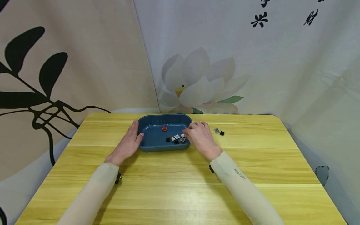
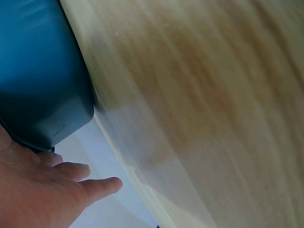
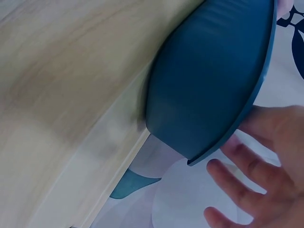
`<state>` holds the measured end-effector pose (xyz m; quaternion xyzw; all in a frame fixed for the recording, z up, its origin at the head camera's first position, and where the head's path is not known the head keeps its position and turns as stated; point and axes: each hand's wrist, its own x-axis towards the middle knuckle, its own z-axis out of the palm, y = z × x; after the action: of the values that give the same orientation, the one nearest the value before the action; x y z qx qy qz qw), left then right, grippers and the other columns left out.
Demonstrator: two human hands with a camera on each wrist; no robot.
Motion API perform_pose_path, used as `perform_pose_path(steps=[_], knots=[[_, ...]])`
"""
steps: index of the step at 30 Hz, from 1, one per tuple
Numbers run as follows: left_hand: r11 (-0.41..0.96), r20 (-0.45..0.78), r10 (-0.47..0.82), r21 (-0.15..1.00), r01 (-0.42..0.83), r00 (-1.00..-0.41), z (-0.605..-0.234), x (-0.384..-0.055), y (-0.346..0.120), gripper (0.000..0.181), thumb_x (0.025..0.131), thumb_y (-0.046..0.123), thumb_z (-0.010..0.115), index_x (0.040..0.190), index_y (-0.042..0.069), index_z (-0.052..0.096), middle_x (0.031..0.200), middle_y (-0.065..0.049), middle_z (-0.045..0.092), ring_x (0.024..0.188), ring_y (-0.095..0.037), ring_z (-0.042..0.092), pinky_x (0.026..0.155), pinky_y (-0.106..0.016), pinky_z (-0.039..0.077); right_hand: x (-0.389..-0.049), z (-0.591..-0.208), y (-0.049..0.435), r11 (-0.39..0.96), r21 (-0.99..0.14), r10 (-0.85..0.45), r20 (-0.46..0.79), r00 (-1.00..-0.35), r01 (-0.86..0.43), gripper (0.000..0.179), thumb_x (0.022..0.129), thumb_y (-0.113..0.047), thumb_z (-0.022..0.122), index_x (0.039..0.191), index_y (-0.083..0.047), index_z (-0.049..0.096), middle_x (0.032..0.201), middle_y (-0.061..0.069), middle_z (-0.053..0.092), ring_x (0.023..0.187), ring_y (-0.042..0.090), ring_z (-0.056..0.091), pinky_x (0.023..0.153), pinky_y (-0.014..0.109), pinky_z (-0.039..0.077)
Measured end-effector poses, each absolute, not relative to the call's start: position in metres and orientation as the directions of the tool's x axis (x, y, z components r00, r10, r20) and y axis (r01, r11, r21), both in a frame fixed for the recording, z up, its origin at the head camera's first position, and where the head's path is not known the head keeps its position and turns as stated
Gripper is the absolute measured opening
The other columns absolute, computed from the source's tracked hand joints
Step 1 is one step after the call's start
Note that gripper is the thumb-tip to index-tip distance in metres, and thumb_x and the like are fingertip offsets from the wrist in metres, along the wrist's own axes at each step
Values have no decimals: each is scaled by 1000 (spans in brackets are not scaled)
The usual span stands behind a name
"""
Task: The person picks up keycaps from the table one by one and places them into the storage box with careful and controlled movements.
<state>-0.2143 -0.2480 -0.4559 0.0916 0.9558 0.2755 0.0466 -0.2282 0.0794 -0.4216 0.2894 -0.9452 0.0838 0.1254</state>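
A blue rectangular tray [image 1: 164, 149] sits towards the far edge of the wooden table. My left hand [image 1: 129, 140] rests against its left end, fingers extended; in the left wrist view the left hand [image 2: 42, 185] lies by the tray wall [image 2: 52, 109]. My right hand [image 1: 201, 137] reaches over the right end with bent fingers, pinching a small white piece [image 1: 182, 135] at the fingertips. In the right wrist view the tray rim hides the fingertips of the right hand [image 3: 266, 166]. Inside lie a red square piece [image 1: 164, 128], a black one [image 1: 168, 139] and several white, brown and black ones.
Right of the tray, a grey square piece [image 1: 217, 130] and a black piece [image 1: 222, 133] lie on the wooden table [image 1: 168, 187]. Behind the table hangs a printed curtain [image 1: 112, 62] with a lotus and dark leaves.
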Motion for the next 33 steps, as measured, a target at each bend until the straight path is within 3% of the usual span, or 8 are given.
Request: perform_pose_path(steps=[14, 33], knots=[[836, -37, 201, 527, 152, -979, -455, -213, -247, 70, 115, 34, 31, 164, -1, -4, 172, -20, -8, 157, -44, 0, 125, -60, 8, -230, -419, 88, 831, -87, -499, 321, -805, -550, 18, 101, -27, 70, 113, -20, 83, 118, 2, 75, 117, 29, 64, 104, 57, 47], [840, -27, 207, 518, 163, -978, -456, -215, -248, 70, 114, 35, 30, 163, -3, -3, 171, -23, -6, 157, -44, 1, 125, -59, 8, -239, -406, 147, 883, -230, -324, 332, -886, -409, 41, 106, -37, 61, 136, -10, 69, 147, 14, 59, 133, 40, 55, 105, 63, 43]])
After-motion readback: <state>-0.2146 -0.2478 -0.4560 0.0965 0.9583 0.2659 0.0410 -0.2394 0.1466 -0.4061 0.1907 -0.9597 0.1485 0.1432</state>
